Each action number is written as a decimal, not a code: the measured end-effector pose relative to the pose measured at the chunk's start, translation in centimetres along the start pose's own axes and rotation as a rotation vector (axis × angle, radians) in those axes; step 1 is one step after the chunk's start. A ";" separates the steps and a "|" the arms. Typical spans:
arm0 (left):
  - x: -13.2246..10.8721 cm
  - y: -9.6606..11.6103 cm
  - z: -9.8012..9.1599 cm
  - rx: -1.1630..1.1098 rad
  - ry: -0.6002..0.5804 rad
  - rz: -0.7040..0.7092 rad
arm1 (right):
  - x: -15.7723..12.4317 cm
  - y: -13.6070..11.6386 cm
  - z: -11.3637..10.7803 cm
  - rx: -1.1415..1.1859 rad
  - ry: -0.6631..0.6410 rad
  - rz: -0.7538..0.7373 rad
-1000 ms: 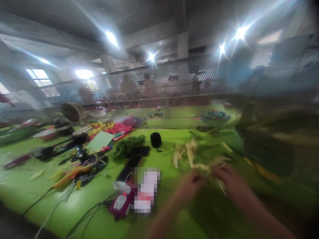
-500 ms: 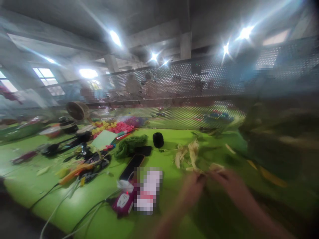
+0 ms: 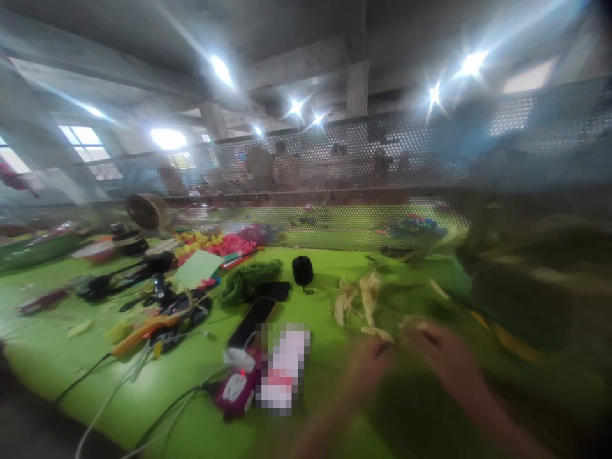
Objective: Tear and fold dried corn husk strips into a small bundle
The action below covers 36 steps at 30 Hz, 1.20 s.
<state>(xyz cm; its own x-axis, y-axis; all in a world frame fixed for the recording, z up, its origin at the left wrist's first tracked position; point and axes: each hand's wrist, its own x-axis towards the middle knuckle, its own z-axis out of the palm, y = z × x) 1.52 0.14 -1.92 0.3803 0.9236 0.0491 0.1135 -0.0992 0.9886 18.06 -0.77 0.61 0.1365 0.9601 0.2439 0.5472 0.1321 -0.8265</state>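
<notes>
My left hand [image 3: 375,357] is closed on a pale husk strip [image 3: 378,333] above the green table, right of the blurred white packet. Just to its right, my right hand [image 3: 433,341] has its fingers drawn together around a small pale piece [image 3: 417,323], which looks like husk too; both are smeared. The hands are slightly apart. Behind them lie dry husk pieces [image 3: 370,294] on the table. A black ball of thread [image 3: 303,271] stands farther left.
On the green table [image 3: 182,414] are a phone [image 3: 255,319], a purple box [image 3: 235,386], green yarn [image 3: 251,280], an orange glue gun [image 3: 143,333] and cables. A perforated screen [image 3: 335,220] runs behind; a dark bulky bag [image 3: 521,280] stands at right.
My hands have drawn slightly apart, and a gap shows between the pale pieces they hold. The whole view has shifted a little.
</notes>
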 end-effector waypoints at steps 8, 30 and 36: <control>-0.3 -0.1 0.4 -0.032 0.042 -0.147 | -0.1 -0.4 0.0 0.034 -0.034 0.058; -0.6 1.1 -0.1 -0.079 0.081 -0.093 | -0.9 -0.1 0.3 -0.074 -0.005 -0.013; -0.1 0.3 0.1 -0.261 0.090 -0.048 | 0.0 -0.6 0.6 0.131 -0.104 0.149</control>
<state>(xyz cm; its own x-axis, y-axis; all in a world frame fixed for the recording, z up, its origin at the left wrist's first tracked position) 1.61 -0.05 -1.65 0.2959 0.9552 0.0020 -0.1151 0.0336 0.9928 17.28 -0.71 0.82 0.1178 0.9908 0.0660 0.4144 0.0113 -0.9100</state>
